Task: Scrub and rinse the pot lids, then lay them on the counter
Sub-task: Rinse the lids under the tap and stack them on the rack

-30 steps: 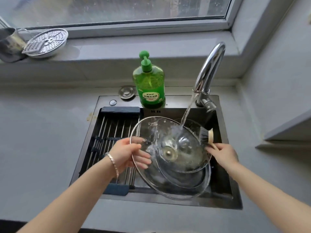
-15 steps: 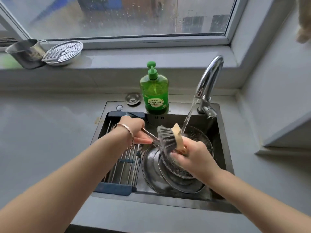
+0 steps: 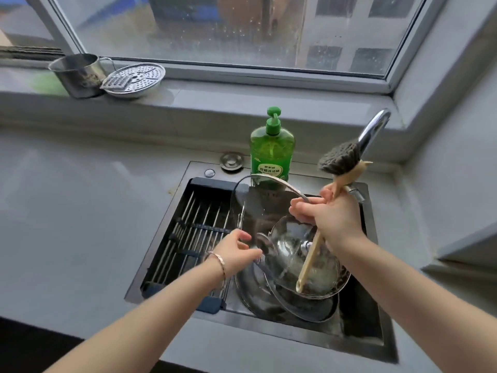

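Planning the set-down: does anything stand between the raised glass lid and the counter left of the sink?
Nothing visible does. Between the glass lid and the counter lies only the drying rack, low inside the sink.

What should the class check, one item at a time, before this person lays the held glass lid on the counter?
1. Lid held at two places: the left hand holds the glass lid low, and fingers of the right hand touch its upper rim: ok.
2. Right hand free of tools: it also grips the brush: not ok.
3. Landing spot: the counter left of the sink shows bare surface: ok.
4. Lid rinsed free of suds: cannot tell.
5. Faucet turned off: cannot tell.
6. All lids washed: other lids lie stacked in the sink: not ok.
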Demonstrator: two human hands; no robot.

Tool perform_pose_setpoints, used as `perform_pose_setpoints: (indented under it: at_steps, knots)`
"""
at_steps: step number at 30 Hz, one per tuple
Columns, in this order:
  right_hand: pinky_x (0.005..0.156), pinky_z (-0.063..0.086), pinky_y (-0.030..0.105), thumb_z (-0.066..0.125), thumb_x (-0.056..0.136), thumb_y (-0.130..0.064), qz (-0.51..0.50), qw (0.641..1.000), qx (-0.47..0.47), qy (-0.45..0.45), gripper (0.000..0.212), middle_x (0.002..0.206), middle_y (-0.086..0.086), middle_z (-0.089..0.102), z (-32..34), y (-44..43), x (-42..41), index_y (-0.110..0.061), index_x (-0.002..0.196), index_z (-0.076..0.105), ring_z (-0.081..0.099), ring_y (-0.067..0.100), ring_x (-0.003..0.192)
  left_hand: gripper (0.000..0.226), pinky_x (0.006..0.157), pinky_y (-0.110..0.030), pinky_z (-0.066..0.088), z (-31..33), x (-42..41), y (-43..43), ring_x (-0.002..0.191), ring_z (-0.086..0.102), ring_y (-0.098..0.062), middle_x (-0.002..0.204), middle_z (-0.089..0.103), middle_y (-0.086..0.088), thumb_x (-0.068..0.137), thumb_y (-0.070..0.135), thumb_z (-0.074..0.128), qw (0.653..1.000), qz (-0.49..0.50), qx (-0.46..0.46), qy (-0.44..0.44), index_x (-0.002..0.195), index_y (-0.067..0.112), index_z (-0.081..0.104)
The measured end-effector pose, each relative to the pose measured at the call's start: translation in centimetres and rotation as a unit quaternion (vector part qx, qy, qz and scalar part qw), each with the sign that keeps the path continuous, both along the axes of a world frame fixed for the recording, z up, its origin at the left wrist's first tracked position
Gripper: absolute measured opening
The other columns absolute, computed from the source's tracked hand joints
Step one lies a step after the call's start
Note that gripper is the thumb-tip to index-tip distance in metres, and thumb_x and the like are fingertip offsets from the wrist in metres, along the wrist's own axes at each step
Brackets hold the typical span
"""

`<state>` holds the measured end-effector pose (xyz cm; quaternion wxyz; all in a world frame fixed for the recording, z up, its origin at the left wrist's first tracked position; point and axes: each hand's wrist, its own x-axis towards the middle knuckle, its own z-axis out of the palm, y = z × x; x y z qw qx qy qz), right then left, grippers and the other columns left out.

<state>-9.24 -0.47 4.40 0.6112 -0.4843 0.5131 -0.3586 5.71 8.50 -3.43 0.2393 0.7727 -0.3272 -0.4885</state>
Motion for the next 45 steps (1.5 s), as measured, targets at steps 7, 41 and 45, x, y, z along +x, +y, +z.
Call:
perform_pose_setpoints:
  at_steps: [7, 41, 45]
  knots:
    - [0.067, 0.060, 0.034, 0.058, 0.078, 0.018, -0.037, 0.997, 0.019, -0.058, 0.044, 0.069, 0.016, 0.068, 0.8, 1.2, 3.2, -0.015, 0.073, 0.031, 0.070, 0.028, 0.067, 0.008, 0.056, -0.029, 0.056, -1.8, 1.0, 0.7, 0.047, 0.059, -0.007, 0.072, 0.060, -0.008, 0.087, 0.005, 0.060, 0.971, 0.192, -0.077, 0.123, 0.088, 0.005, 0.053]
    - [0.072, 0.059, 0.033, 0.053, 0.086, 0.012, -0.221, 0.948, 0.150, -0.172, 0.031, 0.085, 0.018, 0.066, -1.4, 2.8, 0.4, -0.012, 0.077, 0.037, 0.070, 0.025, 0.078, 0.051, 0.039, -0.021, 0.020, 1.2, 2.3, -2.9, 0.041, 0.027, -0.012, 0.044, 0.031, 0.001, 0.090, 0.025, 0.052, 0.977, 0.015, -0.125, -0.172, 0.044, 0.014, 0.034]
    - [0.065, 0.059, 0.027, 0.052, 0.085, 0.014, -0.133, 0.978, 0.122, -0.101, 0.036, 0.082, 0.015, 0.064, -3.3, 2.7, 4.4, -0.013, 0.070, 0.034, 0.070, 0.023, 0.076, 0.047, 0.049, -0.031, 0.036, 0.3, 5.9, -3.4, 0.050, 0.040, -0.020, 0.054, 0.044, -0.010, 0.094, 0.025, 0.044, 0.974, 0.004, -0.056, -0.221, 0.054, 0.003, 0.054]
